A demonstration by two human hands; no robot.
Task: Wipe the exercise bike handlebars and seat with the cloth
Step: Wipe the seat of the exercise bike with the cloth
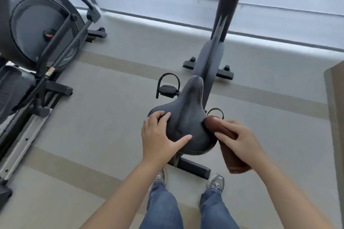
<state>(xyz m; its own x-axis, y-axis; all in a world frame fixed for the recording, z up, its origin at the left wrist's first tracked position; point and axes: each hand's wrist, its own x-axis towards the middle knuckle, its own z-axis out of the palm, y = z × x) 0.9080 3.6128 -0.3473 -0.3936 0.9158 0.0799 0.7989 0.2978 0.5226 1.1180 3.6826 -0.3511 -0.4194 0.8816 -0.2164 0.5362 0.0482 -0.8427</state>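
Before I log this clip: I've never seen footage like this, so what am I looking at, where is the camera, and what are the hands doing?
This is one wide-angle picture from a camera worn on a person's head, looking down, which is why their jeans and shoes show at the bottom. There is no robot. In front of them stands an exercise bike; its dark seat is in the middle. The left hand rests flat on the seat's left side. The right hand holds a folded brown cloth, pressing its front end against the seat's right edge. A pedal shows beyond the seat. The handlebars are out of view. A second exercise machine stands at left.
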